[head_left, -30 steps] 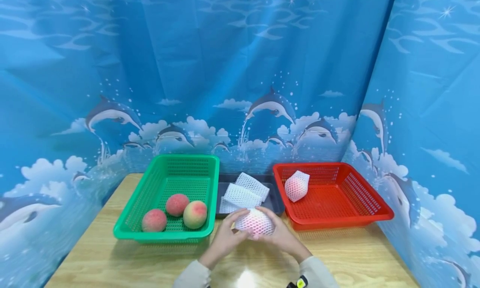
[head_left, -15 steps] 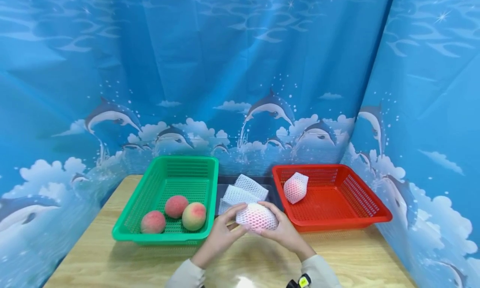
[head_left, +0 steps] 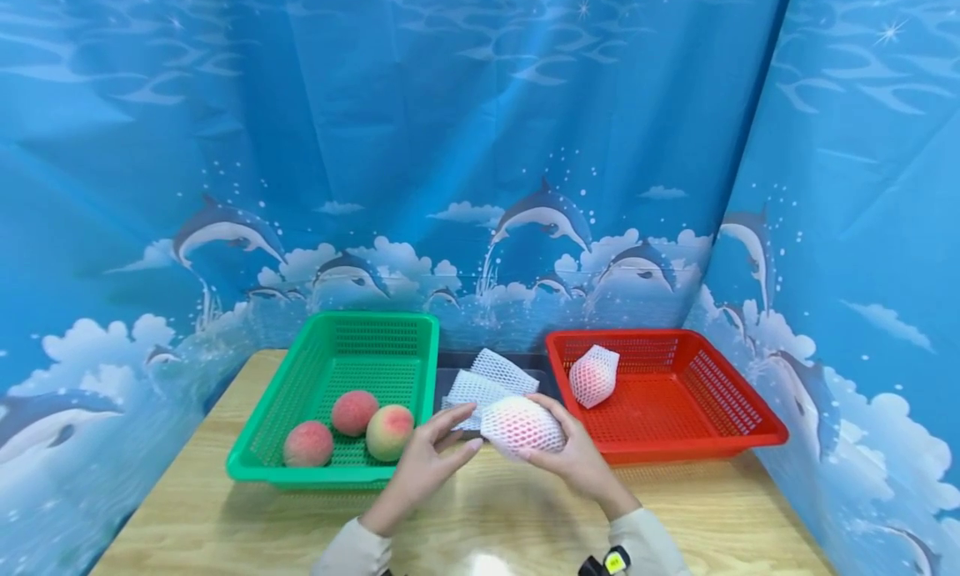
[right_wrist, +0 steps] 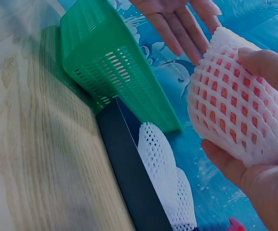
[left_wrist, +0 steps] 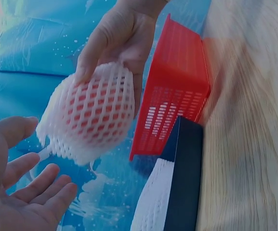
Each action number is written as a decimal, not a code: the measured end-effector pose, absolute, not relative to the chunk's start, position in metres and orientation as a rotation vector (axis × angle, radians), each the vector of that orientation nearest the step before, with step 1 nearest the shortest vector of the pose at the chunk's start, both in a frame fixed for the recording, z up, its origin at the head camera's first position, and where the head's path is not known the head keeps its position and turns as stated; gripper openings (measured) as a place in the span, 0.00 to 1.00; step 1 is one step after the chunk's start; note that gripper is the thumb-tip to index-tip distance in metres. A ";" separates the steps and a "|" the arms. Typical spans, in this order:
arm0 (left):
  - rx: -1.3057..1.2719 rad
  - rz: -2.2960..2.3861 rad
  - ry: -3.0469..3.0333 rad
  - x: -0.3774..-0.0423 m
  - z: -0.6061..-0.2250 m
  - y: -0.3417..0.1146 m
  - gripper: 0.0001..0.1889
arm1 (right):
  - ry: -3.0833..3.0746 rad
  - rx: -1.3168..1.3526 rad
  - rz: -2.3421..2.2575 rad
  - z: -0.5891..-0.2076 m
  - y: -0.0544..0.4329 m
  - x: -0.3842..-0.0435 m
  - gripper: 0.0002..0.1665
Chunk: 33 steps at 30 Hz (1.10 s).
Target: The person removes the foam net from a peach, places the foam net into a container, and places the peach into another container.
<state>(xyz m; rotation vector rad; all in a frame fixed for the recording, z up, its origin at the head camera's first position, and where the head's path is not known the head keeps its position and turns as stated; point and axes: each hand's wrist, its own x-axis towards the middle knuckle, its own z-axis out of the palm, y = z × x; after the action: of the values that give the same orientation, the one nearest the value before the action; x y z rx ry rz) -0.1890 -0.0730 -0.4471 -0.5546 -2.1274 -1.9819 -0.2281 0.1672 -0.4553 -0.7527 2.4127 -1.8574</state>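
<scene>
My right hand (head_left: 581,459) grips a peach in a white foam net (head_left: 522,427), thumb on the near side and fingers round the far side. In the right wrist view the netted peach (right_wrist: 237,103) shows pink through the mesh. Just left of it, my left hand (head_left: 423,468) is apart from the net, fingers spread and holding nothing, as the left wrist view also shows. Behind the hands, several flat white foam nets (head_left: 480,390) lie in a dark tray (head_left: 551,376).
A green basket (head_left: 258,418) on the left holds three bare peaches (head_left: 390,433). On the right, a red basket (head_left: 675,443) holds one netted peach (head_left: 593,376) at its left side. All stand on a wooden table (head_left: 300,526) before a blue curtain.
Both hands were on the netted peach earlier. The left hand has let go and moved left, while the right hand has shifted slightly right with the peach.
</scene>
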 end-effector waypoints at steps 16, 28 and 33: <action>-0.551 -1.972 -2.155 -0.185 -0.446 -0.087 0.20 | 2.402 -0.710 -1.837 -0.447 0.168 -0.224 0.43; -0.593 -1.901 -2.162 -0.185 -0.445 -0.085 0.13 | 2.340 -0.722 -1.789 -0.442 0.163 -0.222 0.43; -0.555 -1.846 -2.188 -0.185 -0.442 -0.084 0.11 | 2.376 -0.750 -1.761 -0.442 0.160 -0.220 0.44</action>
<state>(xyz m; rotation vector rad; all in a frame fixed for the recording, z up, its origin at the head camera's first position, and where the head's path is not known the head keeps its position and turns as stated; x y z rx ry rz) -0.1853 -0.0836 -0.4420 -0.5552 -2.1880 -1.8459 -0.2204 0.1600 -0.4420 -0.7502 2.3762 -1.7608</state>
